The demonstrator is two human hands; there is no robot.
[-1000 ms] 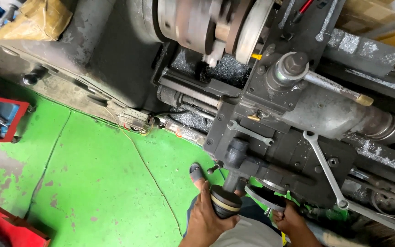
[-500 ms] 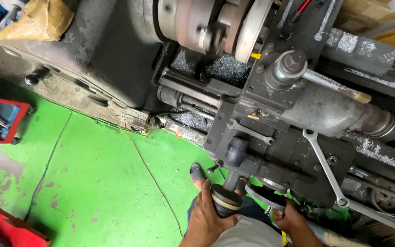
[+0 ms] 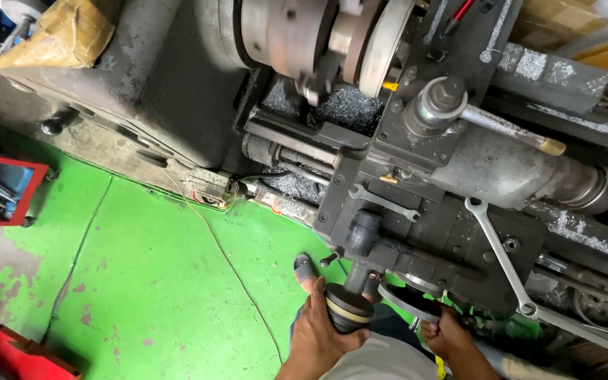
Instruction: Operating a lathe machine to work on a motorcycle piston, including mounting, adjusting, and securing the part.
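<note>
left hand [image 3: 321, 329] grips a dark round knob [image 3: 347, 309]; right hand [image 3: 446, 329] closed on the lathe handwheel [image 3: 408, 301].

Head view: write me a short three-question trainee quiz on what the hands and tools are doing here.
1. True or false: the left hand grips a dark round part with a tan band.
2. What does the right hand hold: A) the handwheel, B) a hammer, C) a brush?
3. How many spanners lie on the lathe carriage?

Key: 1 true. 2 A. 3 two: a small spanner and a long spanner.
</note>
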